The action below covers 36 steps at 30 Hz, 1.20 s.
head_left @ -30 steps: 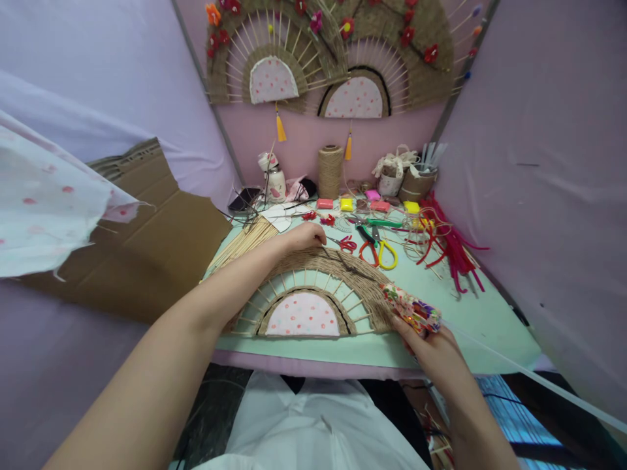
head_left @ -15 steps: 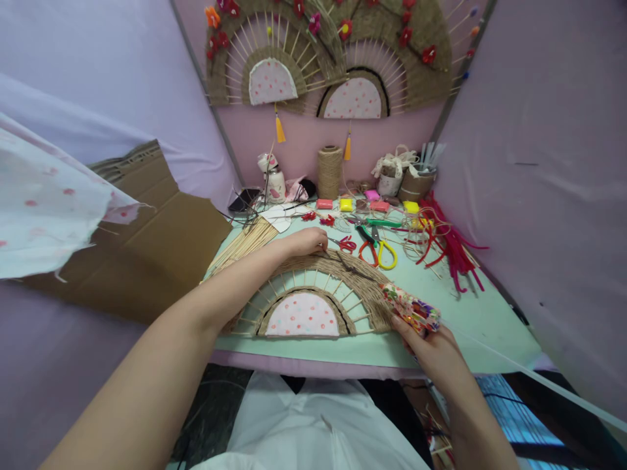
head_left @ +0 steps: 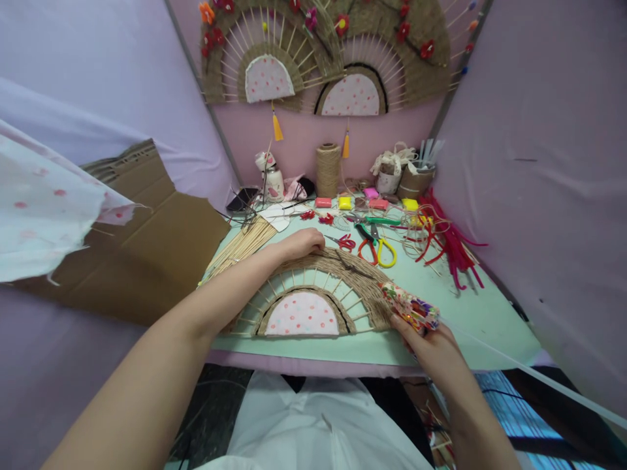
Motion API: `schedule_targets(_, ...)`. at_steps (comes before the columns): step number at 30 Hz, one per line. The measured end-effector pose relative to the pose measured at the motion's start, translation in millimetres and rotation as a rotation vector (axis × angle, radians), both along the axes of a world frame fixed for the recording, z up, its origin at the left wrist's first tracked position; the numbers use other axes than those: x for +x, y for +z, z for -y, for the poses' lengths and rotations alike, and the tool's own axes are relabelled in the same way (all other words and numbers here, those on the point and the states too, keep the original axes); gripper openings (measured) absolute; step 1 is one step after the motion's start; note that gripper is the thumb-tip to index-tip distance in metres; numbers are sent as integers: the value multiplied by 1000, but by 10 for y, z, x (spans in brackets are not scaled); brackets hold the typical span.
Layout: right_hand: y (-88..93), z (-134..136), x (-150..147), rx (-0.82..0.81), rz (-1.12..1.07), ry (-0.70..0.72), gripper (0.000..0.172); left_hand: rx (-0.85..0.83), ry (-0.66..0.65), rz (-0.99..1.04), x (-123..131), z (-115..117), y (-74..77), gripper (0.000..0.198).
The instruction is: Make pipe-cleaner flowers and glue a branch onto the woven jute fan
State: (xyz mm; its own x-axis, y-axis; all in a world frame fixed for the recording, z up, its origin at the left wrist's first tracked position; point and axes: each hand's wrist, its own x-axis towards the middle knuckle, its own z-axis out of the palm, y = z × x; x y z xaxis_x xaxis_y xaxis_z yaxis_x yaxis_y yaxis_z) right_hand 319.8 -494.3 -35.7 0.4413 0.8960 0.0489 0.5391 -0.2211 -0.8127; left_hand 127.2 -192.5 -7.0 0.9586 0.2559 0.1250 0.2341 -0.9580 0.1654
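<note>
A twine-wrapped fan (head_left: 365,294) with thin wooden ribs lies on the table in front of me. Its half-round centre panel (head_left: 301,313) is white with pink dots. A dark brown twig (head_left: 353,266) runs along the upper right of the fan's band. My left hand (head_left: 308,241) reaches over to the top edge, fingers curled together against the twine; whatever they pinch is hidden. In my right hand (head_left: 434,346) is a hot glue gun (head_left: 409,305) with a flowered covering. Its tip points left, at the band near the twig's lower end. A white cord trails off right.
Red-handled small scissors (head_left: 347,242), yellow-and-red-handled scissors (head_left: 386,253) and green-handled pliers (head_left: 382,222) lie behind the fan. A bundle of thin sticks (head_left: 240,248) is at left, red pipe cleaners (head_left: 458,254) at right. A twine spool (head_left: 328,170) stands at the back.
The view has shifted slightly. My left hand has drawn back a little to the left along the fan's top edge. The glue gun stays in nearly the same place.
</note>
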Motion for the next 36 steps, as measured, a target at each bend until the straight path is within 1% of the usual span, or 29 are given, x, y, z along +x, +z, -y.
schedule_targets(4,-10,3,3,12,-5,1,35,-52,2,0,-67,-17,31,17)
schedule_targets(6,-17,3,2,7,-7,4,34,-59,46,38,-119,-62,79,18)
schedule_targets(8,-24,3,1,13,-9,8,33,-40,115,96,-170,-119,136,18)
schedule_targets(10,-26,2,-1,23,-14,16,32,-17,156,130,-204,-162,184,17)
schedule_targets(13,-16,-4,-4,18,-23,23,32,-25,120,98,-196,-156,211,16)
schedule_targets(17,7,-7,-7,7,-22,28,31,-61,62,10,-91,-51,160,16)
schedule_targets(20,17,-1,-7,8,-18,22,31,-70,56,-53,-10,7,103,15)
schedule_targets(23,11,6,-3,3,-21,11,32,-74,56,-87,32,11,60,16)
schedule_targets(30,-37,20,8,19,-30,15,33,-37,39,-96,33,-35,35,18)
schedule_targets(36,8,11,-5,17,-27,15,34,-31,26,-61,23,-11,40,17)
